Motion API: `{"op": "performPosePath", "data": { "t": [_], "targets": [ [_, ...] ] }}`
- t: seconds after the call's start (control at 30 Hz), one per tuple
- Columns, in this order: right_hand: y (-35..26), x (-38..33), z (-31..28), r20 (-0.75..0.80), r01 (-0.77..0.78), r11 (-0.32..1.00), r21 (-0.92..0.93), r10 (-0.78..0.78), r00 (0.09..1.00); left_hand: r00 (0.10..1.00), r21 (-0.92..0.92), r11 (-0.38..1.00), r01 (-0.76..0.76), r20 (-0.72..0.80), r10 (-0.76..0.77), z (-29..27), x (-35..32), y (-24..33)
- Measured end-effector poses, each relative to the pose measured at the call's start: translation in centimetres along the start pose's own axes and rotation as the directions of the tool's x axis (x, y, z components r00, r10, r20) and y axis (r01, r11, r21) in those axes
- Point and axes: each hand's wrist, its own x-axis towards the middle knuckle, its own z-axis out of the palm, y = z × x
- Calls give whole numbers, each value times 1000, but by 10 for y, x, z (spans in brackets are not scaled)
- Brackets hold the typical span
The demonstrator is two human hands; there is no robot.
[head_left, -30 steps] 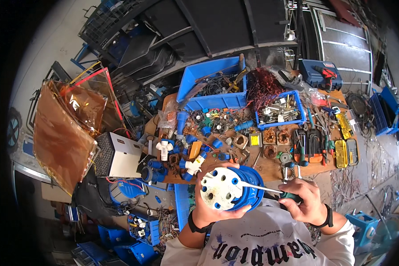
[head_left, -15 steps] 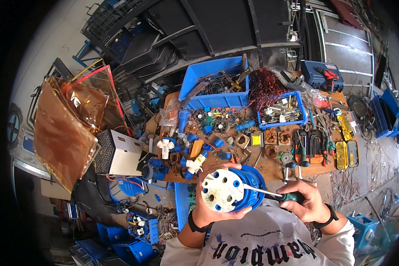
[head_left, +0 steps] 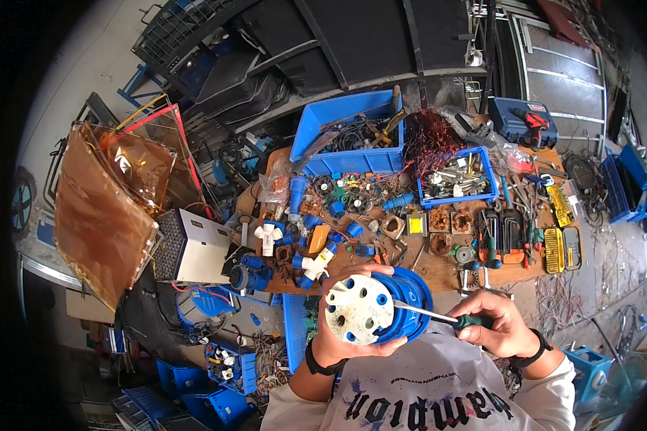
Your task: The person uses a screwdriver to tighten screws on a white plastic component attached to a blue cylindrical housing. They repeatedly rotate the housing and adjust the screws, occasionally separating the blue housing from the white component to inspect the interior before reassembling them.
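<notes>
My left hand (head_left: 326,346) is wrapped round a blue round plastic housing (head_left: 416,296), tilted so its off-white disc (head_left: 356,310) faces left. Several holes run through the disc, some lined with blue. In my right hand (head_left: 509,325) is a screwdriver (head_left: 430,314) with a dark green handle, gripped in closed fingers. Its shaft points left, and the tip touches or nearly touches the edge where the disc meets the housing. The far side of the housing and most of my left palm are hidden.
Beyond my hands stands a cluttered wooden workbench (head_left: 438,269). On it are a blue crate of tools (head_left: 352,164), a blue tray of metal parts (head_left: 461,197), a white pipe-shaped fitting (head_left: 315,267) and a yellow bit case (head_left: 554,251). A white box (head_left: 203,250) sits at the left.
The blue housing has turned very slightly in my left hand. The screwdriver's handle has shifted a little down, its tip staying by the disc's edge.
</notes>
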Motion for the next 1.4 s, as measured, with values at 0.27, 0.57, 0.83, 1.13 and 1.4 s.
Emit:
{"op": "performPosePath", "data": {
  "t": [0.27, 0.57, 0.83, 1.13, 1.4],
  "targets": [
    [-11, 7, 8, -56, 163, 902, -400, -201, 978, 968, -364, 900, 241, 23, -250, 5, -2, 4],
    [-40, 15, 12, -175, -43, 868, -495, -51, 983, 789, -702, 558, 443, 9, -614, 14, 8, 16],
    [-62, 18, 3, -135, 7, 824, -567, -101, 986, 762, -790, 406, 460, 117, -637, 13, 3, 15],
    [-77, 18, -1, -112, 14, 751, -660, -117, 987, 737, -713, 464, 526, 109, -667, 12, 2, 21],
    [-97, 21, -1, -92, 18, 673, -739, -127, 988, 742, -645, 533, 549, 81, -666, 13, 3, 23]
  ]
}}
